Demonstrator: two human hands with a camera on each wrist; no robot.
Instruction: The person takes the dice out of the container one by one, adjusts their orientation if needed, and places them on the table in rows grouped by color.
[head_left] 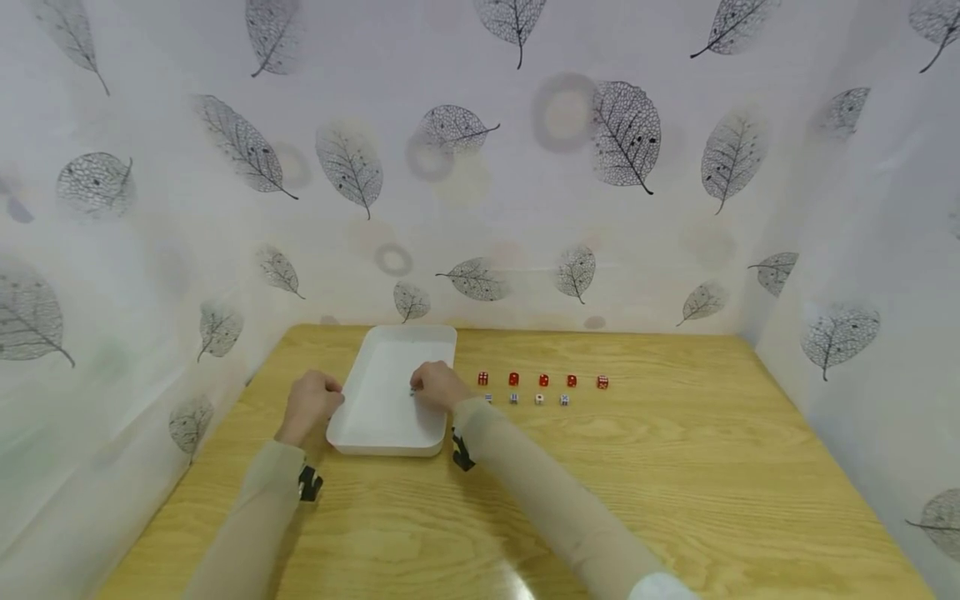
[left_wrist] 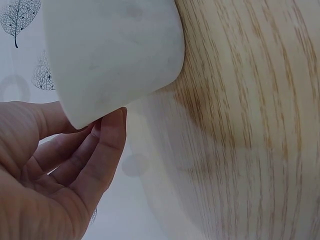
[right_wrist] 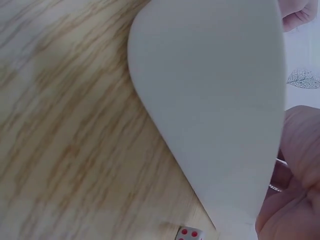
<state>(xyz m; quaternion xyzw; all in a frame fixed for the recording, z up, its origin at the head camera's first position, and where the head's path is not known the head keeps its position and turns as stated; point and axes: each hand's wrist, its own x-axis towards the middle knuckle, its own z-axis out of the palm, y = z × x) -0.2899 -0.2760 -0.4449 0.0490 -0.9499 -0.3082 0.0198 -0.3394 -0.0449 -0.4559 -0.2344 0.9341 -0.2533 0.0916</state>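
A white rectangular tray point(head_left: 386, 442) sits on the left part of the table. My left hand point(head_left: 310, 406) pinches its left rim, thumb on one side and fingers on the other; the left wrist view shows this grip at the tray edge point(left_wrist: 115, 55). My right hand point(head_left: 438, 386) reaches over the right rim into the tray, fingers curled and fingertips low. At those fingertips a small white die with dark pips point(head_left: 412, 392) shows, mostly covered. From the right wrist, the tray wall hides the fingertips of the right hand point(right_wrist: 295, 180).
Right of the tray, several red dice point(head_left: 543, 380) form a row. Several white dice point(head_left: 539, 400) line up in front, the leftmost close by the right wrist. A leaf-patterned curtain point(head_left: 480, 200) closes off the back and sides of the wooden table point(head_left: 637, 483).
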